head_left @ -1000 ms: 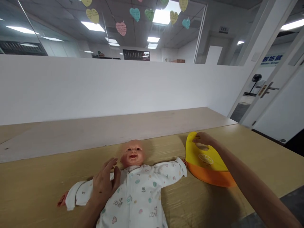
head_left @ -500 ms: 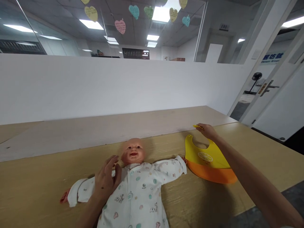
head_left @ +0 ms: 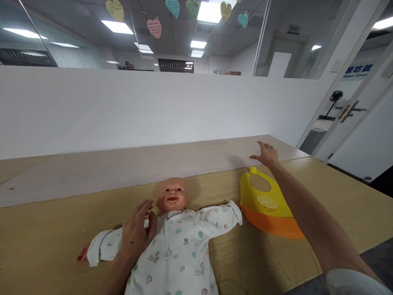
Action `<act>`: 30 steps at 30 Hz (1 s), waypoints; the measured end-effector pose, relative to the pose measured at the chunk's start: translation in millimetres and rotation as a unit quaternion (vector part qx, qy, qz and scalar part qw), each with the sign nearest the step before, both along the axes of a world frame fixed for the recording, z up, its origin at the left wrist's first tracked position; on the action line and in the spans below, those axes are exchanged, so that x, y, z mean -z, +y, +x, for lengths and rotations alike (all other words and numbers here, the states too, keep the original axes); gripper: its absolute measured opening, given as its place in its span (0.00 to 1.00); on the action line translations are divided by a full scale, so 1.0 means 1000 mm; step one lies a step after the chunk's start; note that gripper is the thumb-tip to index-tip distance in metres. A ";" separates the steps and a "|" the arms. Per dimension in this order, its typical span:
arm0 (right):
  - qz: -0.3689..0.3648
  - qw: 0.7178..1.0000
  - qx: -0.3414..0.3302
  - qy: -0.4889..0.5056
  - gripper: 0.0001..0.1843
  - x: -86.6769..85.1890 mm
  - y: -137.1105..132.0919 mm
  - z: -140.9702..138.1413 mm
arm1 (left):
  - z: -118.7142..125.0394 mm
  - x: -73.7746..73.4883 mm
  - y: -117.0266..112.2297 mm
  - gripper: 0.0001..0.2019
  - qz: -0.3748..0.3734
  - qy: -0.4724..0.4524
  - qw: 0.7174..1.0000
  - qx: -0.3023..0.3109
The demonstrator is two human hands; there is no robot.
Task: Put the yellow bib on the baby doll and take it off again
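two hands, fingers spread apart, holding nothing: right hand (head_left: 266, 155) nearer, just beyond the far end of a yellow-and-orange silicone bib (head_left: 265, 203), long axis far-to-near on the worktop (head_left: 61, 225); left hand (head_left: 135, 233) over a baby doll (head_left: 181, 250).

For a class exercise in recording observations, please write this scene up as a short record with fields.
Left hand: open, holding nothing, at the sleeve of the baby doll; contact unclear.
Right hand: open, holding nothing, raised beyond the top of the bib.
Doll: on its back, arms spread, in a white printed sleepsuit.
Bib: yellow and orange, citrus-slice print, flat beside the doll's outstretched arm.
Surface: wooden table.
Surroundings: white partition wall, paper hearts hanging overhead, door at right.
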State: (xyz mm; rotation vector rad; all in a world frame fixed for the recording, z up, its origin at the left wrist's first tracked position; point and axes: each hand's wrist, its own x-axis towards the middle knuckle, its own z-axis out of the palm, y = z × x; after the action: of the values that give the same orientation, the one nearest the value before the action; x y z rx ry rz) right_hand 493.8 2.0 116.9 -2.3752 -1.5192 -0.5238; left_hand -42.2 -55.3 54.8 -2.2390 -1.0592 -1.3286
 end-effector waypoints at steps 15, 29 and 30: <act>-0.133 0.990 -0.031 0.036 0.22 0.044 -0.007 0.000 | 0.001 0.001 0.001 0.18 0.033 0.011 0.999 0.020; -0.104 0.992 -0.070 0.015 0.23 0.119 -0.027 -0.021 | 0.002 0.001 0.000 0.18 0.026 0.013 0.999 0.020; -0.102 0.992 -0.076 0.014 0.23 0.121 -0.028 -0.019 | 0.002 0.001 0.000 0.19 0.026 0.014 0.999 0.019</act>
State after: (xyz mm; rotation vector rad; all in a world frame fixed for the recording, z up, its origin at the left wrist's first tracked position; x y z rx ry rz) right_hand 474.7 -25.6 -4.0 -2.3753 -1.8000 -0.3121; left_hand -40.1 -55.0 53.6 -2.2431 -0.9661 -1.3208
